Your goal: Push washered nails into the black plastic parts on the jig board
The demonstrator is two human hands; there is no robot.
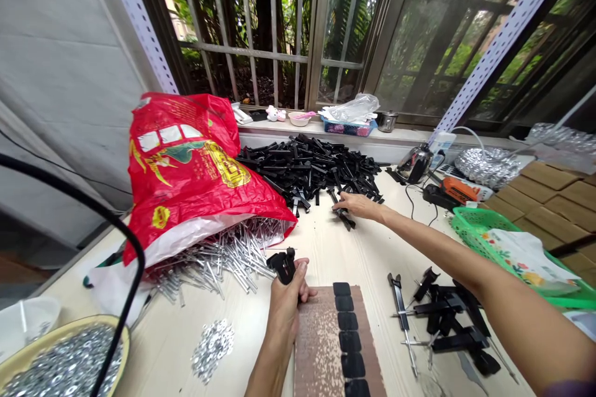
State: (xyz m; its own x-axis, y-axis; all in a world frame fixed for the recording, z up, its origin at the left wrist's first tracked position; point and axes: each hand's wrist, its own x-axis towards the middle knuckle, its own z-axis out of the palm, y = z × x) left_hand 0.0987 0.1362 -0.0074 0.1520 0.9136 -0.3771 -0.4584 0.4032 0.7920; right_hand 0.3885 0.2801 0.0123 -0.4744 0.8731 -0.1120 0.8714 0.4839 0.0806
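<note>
My left hand [285,304] is closed around a black plastic part [282,265] at the near end of a brown board [321,347] that carries a row of black pads [348,335]. My right hand [356,205] reaches far across the table and pinches a black plastic piece [344,217] at the front edge of a big pile of black plastic pieces [310,167]. Silver metal pins [223,254] spill out of a red plastic bag [186,167] just left of my left hand.
Several assembled black parts with pins [442,316] lie at the right, beside a green basket [470,223]. A yellow bowl of washers [60,360] and a loose heap of washers [212,344] sit front left. Kettle [414,164], cardboard boxes [549,198] and a barred window stand behind.
</note>
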